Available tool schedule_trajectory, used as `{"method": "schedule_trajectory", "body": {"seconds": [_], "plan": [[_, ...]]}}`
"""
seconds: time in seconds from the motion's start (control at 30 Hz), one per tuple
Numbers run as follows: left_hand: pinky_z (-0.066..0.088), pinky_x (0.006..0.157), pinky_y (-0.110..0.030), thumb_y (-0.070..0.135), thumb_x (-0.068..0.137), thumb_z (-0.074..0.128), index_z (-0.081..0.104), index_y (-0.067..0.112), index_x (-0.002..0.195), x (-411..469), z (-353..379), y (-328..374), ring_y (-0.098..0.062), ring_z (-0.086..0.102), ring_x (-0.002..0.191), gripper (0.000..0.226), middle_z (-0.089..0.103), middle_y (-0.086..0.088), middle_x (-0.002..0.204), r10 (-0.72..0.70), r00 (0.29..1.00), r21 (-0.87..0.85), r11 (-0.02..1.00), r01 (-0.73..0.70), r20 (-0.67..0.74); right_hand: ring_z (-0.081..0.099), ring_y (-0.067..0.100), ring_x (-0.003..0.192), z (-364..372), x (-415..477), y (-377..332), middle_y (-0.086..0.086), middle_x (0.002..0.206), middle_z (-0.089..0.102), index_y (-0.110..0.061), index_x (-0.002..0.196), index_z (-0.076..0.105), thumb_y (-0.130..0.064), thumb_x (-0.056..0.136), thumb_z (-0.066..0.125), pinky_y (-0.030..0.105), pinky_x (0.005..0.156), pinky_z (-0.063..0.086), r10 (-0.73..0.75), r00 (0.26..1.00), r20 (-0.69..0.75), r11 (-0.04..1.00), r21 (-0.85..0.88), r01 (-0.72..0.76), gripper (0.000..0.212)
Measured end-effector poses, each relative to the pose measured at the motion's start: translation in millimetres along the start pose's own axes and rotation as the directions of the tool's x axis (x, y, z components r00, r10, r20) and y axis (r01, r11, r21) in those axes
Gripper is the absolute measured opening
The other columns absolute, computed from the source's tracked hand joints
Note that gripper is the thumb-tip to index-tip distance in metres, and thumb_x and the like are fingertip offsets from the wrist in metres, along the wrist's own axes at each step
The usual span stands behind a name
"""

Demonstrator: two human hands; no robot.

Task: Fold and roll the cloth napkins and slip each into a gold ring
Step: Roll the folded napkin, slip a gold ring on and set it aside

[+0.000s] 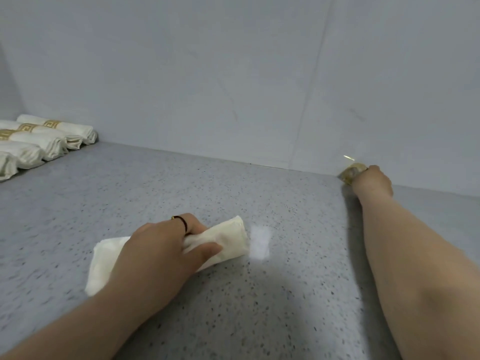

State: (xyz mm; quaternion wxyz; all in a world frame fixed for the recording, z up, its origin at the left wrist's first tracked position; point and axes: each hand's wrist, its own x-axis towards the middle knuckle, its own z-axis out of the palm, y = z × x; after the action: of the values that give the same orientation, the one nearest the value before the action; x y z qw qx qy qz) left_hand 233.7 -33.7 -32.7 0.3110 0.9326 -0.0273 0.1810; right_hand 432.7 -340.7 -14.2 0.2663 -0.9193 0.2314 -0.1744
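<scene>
- left hand (158, 248) lies over a rolled white napkin (228, 237) on the grey speckled desk (285, 294), fingers and thumb curled round the roll's middle, gripping it.
- napkin lies slantwise near the desk's centre, one end poking out to the right past the thumb, other end sticking out lower left under the wrist.
- dark thin band w/ a small gold bit (181, 221) sits on one left finger.
- right hand (372, 181) is stretched far out to the desk's back edge by the wall (233, 74), fingers closed on a gold ring (352, 172); ring is blurred, detail unclear.
- hands are well apart, each holding its own thing.
- finished napkins (46, 141) lie in a row at far left, side by side & touching, against the wall corner; gold patterned rings show on abt three of them.
- pale light patch on the desk just right of the held napkin.
</scene>
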Motion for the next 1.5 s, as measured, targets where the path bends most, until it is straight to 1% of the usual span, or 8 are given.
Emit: {"method": "schedule_trajectory", "body": {"seconds": [0.4, 0.6, 0.77, 0.9, 1.0, 1.17, 1.33, 1.5], "plan": [[0.029, 0.060, -0.011, 0.049, 0.082, 0.055, 0.038, 0.042, 0.068, 1, 5, -10, -0.007, 0.047, 0.079, 0.024, 0.049, 0.018, 0.067, 0.022, 1.000, -0.025, 0.999, -0.022, -0.006, 0.057, 0.040, 0.105, -5, -24, -8, 0.024, 0.113, 0.062, 0.004, 0.106, 0.064, -0.004, 0.087, 0.050, 0.039, 0.083, 0.047, 0.012, 0.998, -0.055, 0.963, 0.270, 0.004, 0.025], [0.032, 0.068, -0.022, 0.045, 0.085, 0.055, 0.051, 0.034, 0.087, 1, 5, -4, -0.015, 0.054, 0.092, 0.012, 0.049, 0.017, 0.069, 0.010, 1.000, -0.017, 1.000, -0.010, -0.028, 0.054, 0.019, 0.048, -31, -109, -31, 0.009, 0.066, 0.058, -0.002, 0.077, 0.062, -0.002, 0.085, 0.059, 0.015, 0.036, 0.044, -0.269, 0.916, 0.299, 0.920, 0.361, 0.152, 0.009], [0.032, 0.071, -0.023, 0.044, 0.086, 0.055, 0.059, 0.026, 0.100, -24, -13, 15, -0.019, 0.054, 0.097, 0.023, 0.061, 0.005, 0.088, 0.015, 1.000, -0.009, 1.000, -0.016, -0.024, 0.044, 0.008, 0.045, -69, -193, -36, -0.007, 0.042, 0.047, -0.017, 0.050, 0.050, -0.007, 0.084, 0.061, 0.011, 0.040, 0.036, -0.387, 0.756, 0.528, 0.914, 0.115, 0.388, 0.037], [0.032, 0.063, -0.022, 0.042, 0.085, 0.058, 0.052, 0.031, 0.087, -58, -38, 17, -0.016, 0.053, 0.088, 0.013, 0.053, 0.013, 0.074, 0.008, 0.999, -0.057, 0.998, -0.010, -0.040, 0.042, 0.004, 0.049, -80, -241, -31, -0.004, 0.054, 0.048, -0.017, 0.053, 0.052, -0.012, 0.084, 0.060, 0.013, 0.045, 0.033, -0.411, 0.677, 0.610, 0.868, 0.034, 0.496, 0.033], [0.031, 0.058, -0.012, 0.041, 0.084, 0.060, 0.050, 0.034, 0.080, -85, -55, 17, -0.012, 0.051, 0.079, 0.012, 0.051, 0.020, 0.070, 0.009, 0.999, -0.087, 0.996, -0.013, -0.047, 0.050, 0.009, 0.064, -86, -262, -31, 0.002, 0.074, 0.059, -0.008, 0.084, 0.069, -0.017, 0.086, 0.060, 0.016, 0.055, 0.039, -0.430, 0.652, 0.624, 0.849, 0.035, 0.527, 0.012], [0.031, 0.057, -0.011, 0.041, 0.083, 0.061, 0.045, 0.040, 0.071, -110, -64, 17, -0.005, 0.050, 0.073, 0.019, 0.054, 0.020, 0.071, 0.003, 0.999, -0.080, 0.997, -0.007, -0.054, 0.053, 0.019, 0.113, -107, -277, -34, 0.003, 0.127, 0.055, -0.013, 0.130, 0.049, -0.031, 0.089, 0.057, 0.025, 0.092, 0.041, -0.448, 0.655, 0.609, 0.839, 0.034, 0.542, 0.045], [0.033, 0.063, -0.019, 0.042, 0.083, 0.060, 0.060, 0.030, 0.092, -110, -60, 15, -0.012, 0.054, 0.086, 0.014, 0.052, 0.021, 0.072, 0.012, 0.997, -0.056, 0.998, -0.016, -0.076, 0.032, 0.019, 0.132, -110, -301, -23, -0.001, 0.145, 0.033, -0.024, 0.144, 0.025, -0.047, 0.082, 0.062, 0.030, 0.104, 0.031, -0.480, 0.578, 0.660, 0.760, -0.015, 0.649, 0.075], [0.028, 0.058, -0.008, 0.042, 0.083, 0.060, 0.059, 0.029, 0.090, -112, -59, 16, -0.012, 0.050, 0.085, 0.015, 0.048, 0.021, 0.068, 0.001, 0.993, -0.056, 0.998, -0.007, -0.116, 0.033, 0.022, 0.129, -93, -308, -23, 0.003, 0.141, 0.039, -0.021, 0.142, 0.029, -0.033, 0.090, 0.054, 0.030, 0.103, 0.032, -0.534, 0.652, 0.539, 0.754, -0.046, 0.655, 0.060]]}}
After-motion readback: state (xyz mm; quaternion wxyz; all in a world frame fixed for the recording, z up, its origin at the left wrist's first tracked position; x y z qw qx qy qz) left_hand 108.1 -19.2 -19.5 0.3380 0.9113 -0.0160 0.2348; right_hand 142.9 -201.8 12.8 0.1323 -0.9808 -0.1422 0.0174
